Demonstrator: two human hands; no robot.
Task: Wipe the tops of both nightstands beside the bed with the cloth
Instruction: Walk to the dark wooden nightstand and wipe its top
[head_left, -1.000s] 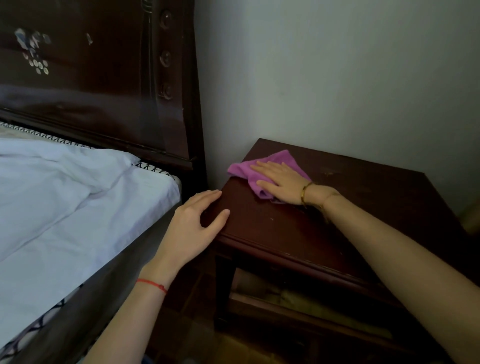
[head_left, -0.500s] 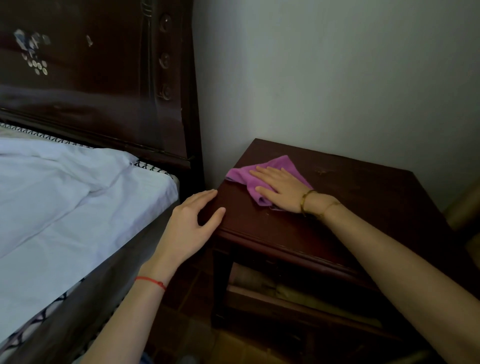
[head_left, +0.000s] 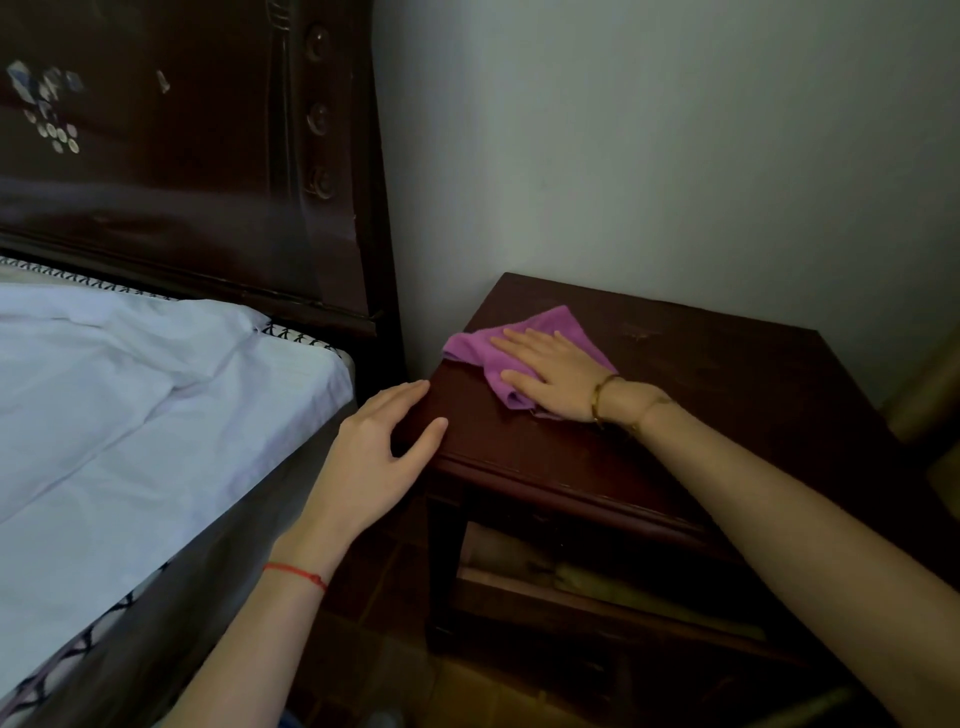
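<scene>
right hand (head_left: 558, 382) flat, fingers straight, pressing the purple cloth (head_left: 485, 349) onto the nightstand (head_left: 727, 415) mid-frame to wipe; left hand (head_left: 382, 452), fingers relaxed, steadies its corner

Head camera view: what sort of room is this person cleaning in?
Most likely a bedroom. A bed with a white sheet and a dark carved headboard stands against the wall, and beside it a dark wooden nightstand, which the right hand wipes with a purple cloth.
</scene>
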